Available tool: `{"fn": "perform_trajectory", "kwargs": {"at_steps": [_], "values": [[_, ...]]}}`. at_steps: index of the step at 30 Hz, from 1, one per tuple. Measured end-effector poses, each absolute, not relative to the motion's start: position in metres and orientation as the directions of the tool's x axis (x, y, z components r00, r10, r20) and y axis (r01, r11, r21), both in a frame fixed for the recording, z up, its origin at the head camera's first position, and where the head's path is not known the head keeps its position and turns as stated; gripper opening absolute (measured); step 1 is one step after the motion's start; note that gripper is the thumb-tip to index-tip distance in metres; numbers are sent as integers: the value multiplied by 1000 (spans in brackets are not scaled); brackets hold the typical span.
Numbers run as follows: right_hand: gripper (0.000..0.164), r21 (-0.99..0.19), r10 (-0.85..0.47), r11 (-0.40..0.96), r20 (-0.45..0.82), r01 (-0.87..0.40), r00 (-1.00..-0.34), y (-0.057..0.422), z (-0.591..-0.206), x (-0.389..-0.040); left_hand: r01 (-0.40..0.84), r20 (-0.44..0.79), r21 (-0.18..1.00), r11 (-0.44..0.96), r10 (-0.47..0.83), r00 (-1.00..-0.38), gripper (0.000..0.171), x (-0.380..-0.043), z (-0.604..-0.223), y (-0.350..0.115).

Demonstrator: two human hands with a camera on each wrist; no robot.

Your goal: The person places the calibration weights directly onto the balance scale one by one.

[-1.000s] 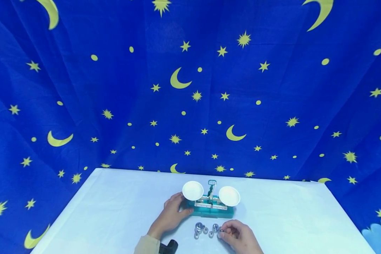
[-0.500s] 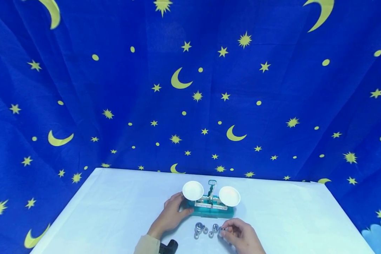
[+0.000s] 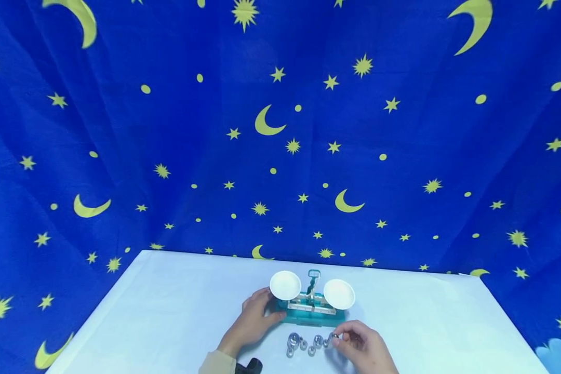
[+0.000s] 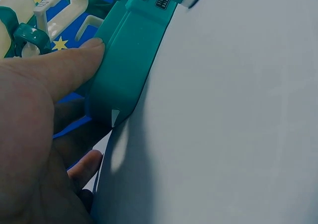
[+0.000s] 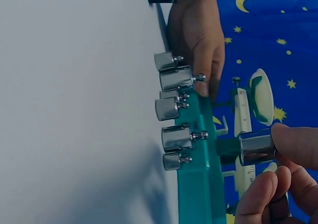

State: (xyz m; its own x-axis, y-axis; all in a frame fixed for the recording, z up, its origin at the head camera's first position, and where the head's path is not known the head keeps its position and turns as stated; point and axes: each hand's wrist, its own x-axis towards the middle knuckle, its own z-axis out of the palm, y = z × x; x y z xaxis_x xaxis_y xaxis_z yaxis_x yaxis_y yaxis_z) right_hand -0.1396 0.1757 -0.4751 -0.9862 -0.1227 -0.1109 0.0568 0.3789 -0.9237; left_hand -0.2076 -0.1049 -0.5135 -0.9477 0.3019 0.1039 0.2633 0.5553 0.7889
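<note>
A teal balance scale point(image 3: 314, 319) with two white pans point(image 3: 285, 285) stands on the table. My left hand point(image 3: 252, 321) grips its left end; in the left wrist view the thumb lies on top of the teal base point(image 4: 134, 50) and the other fingers are partly hidden behind it. My right hand point(image 3: 366, 349) pinches a shiny cylindrical metal weight point(image 5: 257, 147) between thumb and fingers, in front of the scale's right side. The right wrist view shows this weight apart from several other knobbed metal weights point(image 5: 177, 81), which stand in a loose cluster before the base.
A white cover lies over the table point(image 3: 177, 301). Behind it hangs a blue cloth point(image 3: 205, 156) with yellow moons and stars. A black device point(image 3: 249, 366) sits at the left wrist, beside a beige sleeve point(image 3: 216, 362).
The right hand has shifted slightly right with the weight, and a small weight beside it now shows more. The left hand keeps its grip on the scale. The head view has tilted slightly upward.
</note>
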Motion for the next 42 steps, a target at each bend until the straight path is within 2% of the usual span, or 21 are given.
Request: {"fn": "perform_trajectory", "kwargs": {"at_steps": [7,12,21,28,33,42], "values": [[24,-929,-85,364,-107,69,-991,176,-472,-139,242,82,781,576,289,-954,72,-208,-517,-103],[23,-931,-98,364,-74,33,-992,175,-469,-138,246,87,784,570,292,-953,72,-208,-517,-102],[19,-908,-39,418,-62,40,-997,168,-453,-141,234,72,780,580,288,-955,73,-209,-518,-102],[15,-917,-3,398,13,-13,-1000,163,-449,-143,247,85,778,577,293,-952,72,-209,-516,-102],[14,-931,52,365,13,7,-999,162,-447,-146,253,95,774,580,288,-953,71,-209,-517,-102],[12,-911,79,409,86,-47,-993,163,-442,-151,256,102,774,579,284,-953,70,-210,-518,-101]]}}
